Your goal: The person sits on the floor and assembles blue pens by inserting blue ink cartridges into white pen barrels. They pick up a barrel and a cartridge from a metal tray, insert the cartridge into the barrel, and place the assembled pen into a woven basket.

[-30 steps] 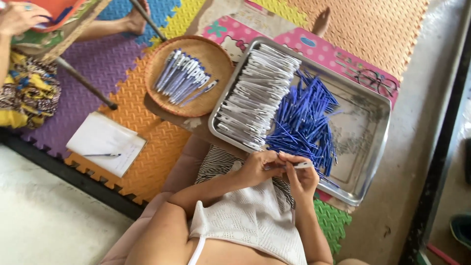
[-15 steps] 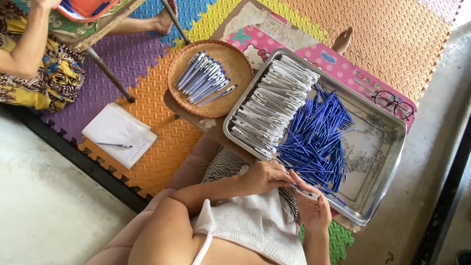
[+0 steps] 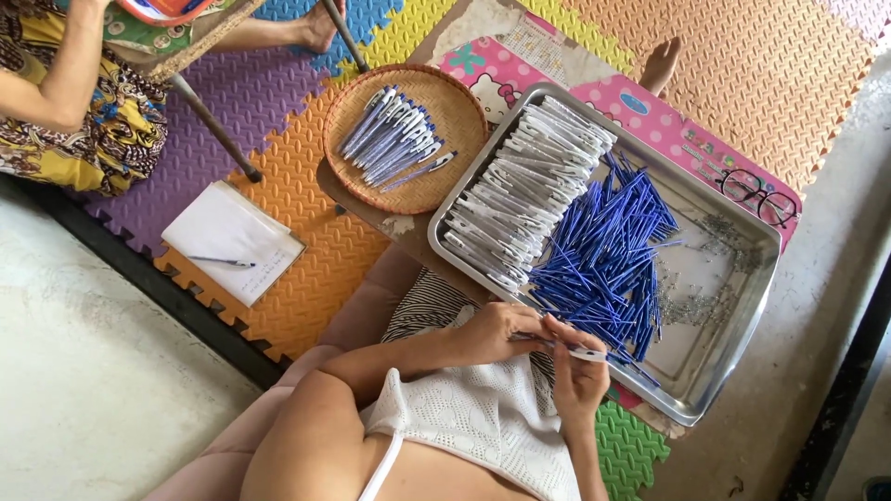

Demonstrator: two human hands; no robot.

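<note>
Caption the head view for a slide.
Both hands, left hand and right hand, hold a white pen barrel beside a metal tray of blue refills.

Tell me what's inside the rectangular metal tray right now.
The rectangular metal tray holds a stack of white pen barrels, a heap of blue pen refills and scattered small metal springs. The tray floor beneath the piles is covered, so anything under them cannot be seen.

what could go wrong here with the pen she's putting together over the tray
1. Both hands, left hand and right hand, hold the pen over the lap at the metal tray's edge; a dropped part might fall outside it.
2. The small metal springs lie loose beside the blue refills; a nudge could scatter them.
</note>
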